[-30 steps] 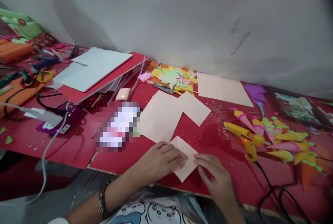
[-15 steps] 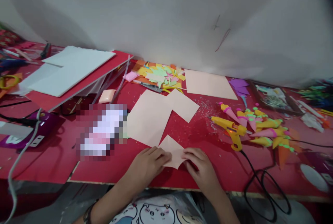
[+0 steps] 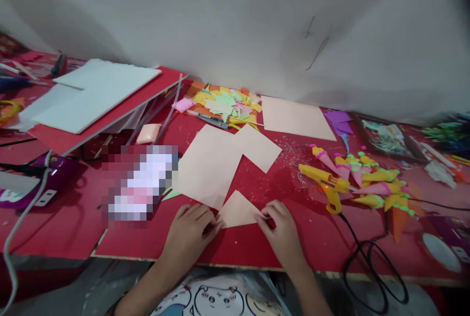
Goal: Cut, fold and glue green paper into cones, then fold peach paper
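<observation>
A small peach sheet of paper (image 3: 239,210), now a triangle with its point away from me, lies near the front of the red table. My left hand (image 3: 194,228) pinches its left corner between thumb and fingers. On the other side, my right hand (image 3: 277,223) pinches the right corner. Just beyond is a large peach sheet (image 3: 209,164), its lower corner close to the triangle's left edge. A smaller peach square (image 3: 259,148) overlaps that sheet's upper right.
A yellow glue gun (image 3: 323,181) with a black cord lies at right, beside several small paper cones (image 3: 370,174). A blurred phone-like object (image 3: 147,181) is at left. Paper scraps (image 3: 227,103), a peach sheet (image 3: 297,118) and a tray (image 3: 389,140) line the wall.
The small paper has gone from an opened, creased shape to a flat triangle with a straight near edge. My hands have moved apart to its two corners, the left one shifting left.
</observation>
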Motion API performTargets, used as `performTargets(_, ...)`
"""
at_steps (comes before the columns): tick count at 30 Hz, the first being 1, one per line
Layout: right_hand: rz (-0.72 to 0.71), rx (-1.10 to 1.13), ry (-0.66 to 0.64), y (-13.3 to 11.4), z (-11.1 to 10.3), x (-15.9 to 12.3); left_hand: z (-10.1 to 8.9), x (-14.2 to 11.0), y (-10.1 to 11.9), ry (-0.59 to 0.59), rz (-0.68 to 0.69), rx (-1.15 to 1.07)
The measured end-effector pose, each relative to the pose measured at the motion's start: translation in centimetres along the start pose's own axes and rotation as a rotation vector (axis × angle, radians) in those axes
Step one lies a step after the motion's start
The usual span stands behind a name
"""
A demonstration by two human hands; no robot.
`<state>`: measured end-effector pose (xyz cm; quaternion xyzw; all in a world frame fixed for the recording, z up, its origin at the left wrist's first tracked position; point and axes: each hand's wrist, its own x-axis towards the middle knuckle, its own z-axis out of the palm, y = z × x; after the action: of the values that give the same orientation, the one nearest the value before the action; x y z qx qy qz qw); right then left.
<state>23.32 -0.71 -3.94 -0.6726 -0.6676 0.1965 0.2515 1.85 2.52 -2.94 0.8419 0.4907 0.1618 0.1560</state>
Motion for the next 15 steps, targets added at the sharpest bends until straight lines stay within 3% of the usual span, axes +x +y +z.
performTargets(7,0.009,-0.136,0.006,-0.14,0.21,0.23,0.40,-0.12,-0.20,0.047,0.006,0.077)
performTargets(15,-0.026,-0.296,0.044,-0.54,0.06,0.41,0.13,0.00,-0.01,0.010,0.015,0.116)
